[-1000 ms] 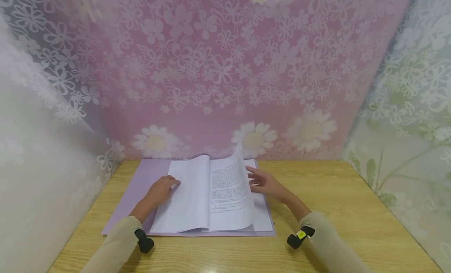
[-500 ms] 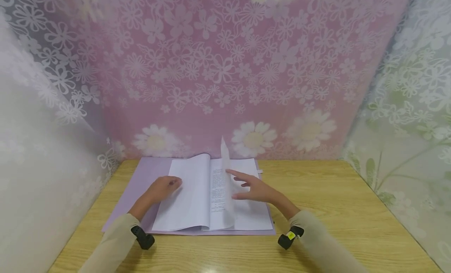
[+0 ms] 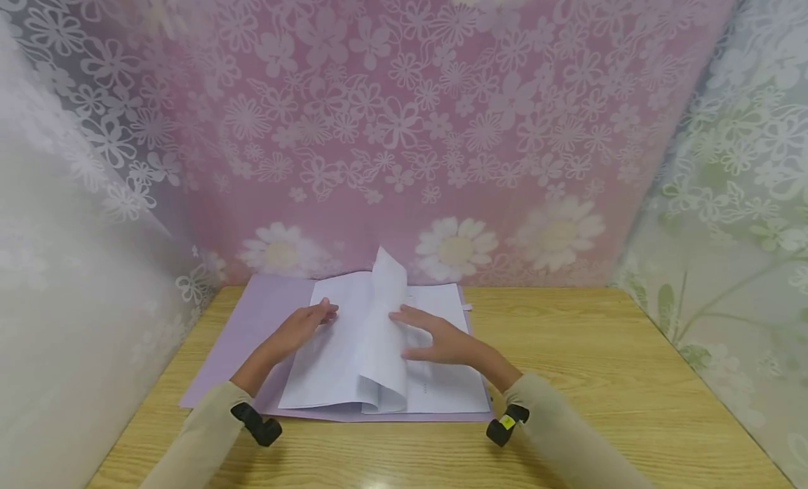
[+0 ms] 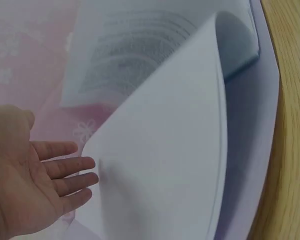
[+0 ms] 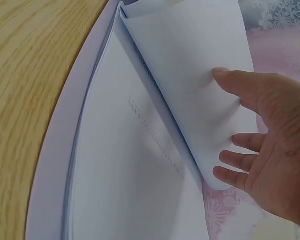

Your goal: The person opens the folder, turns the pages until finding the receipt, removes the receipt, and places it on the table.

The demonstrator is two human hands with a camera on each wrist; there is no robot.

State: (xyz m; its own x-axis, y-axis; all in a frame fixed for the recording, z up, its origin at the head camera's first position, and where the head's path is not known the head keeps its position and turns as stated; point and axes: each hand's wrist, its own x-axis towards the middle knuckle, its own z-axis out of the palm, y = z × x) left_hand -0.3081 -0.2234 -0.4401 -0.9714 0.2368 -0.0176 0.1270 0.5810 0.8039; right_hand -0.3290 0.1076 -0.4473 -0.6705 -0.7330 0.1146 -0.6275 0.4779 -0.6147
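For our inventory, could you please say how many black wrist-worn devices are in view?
2: a black, bent device on the left beige sleeve; a second device, yellow-labelled, on the right beige sleeve.

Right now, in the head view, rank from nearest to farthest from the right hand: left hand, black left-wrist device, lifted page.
1. Lifted page: at the right hand, on its left.
2. Left hand: across the page, farther left.
3. Black left-wrist device: farthest left, toward the bottom edge.

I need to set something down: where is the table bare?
Bare table between the purple folder and right backdrop; also between the sleeves, before the folder. Crowded: the pages, with left hand and right hand over them.
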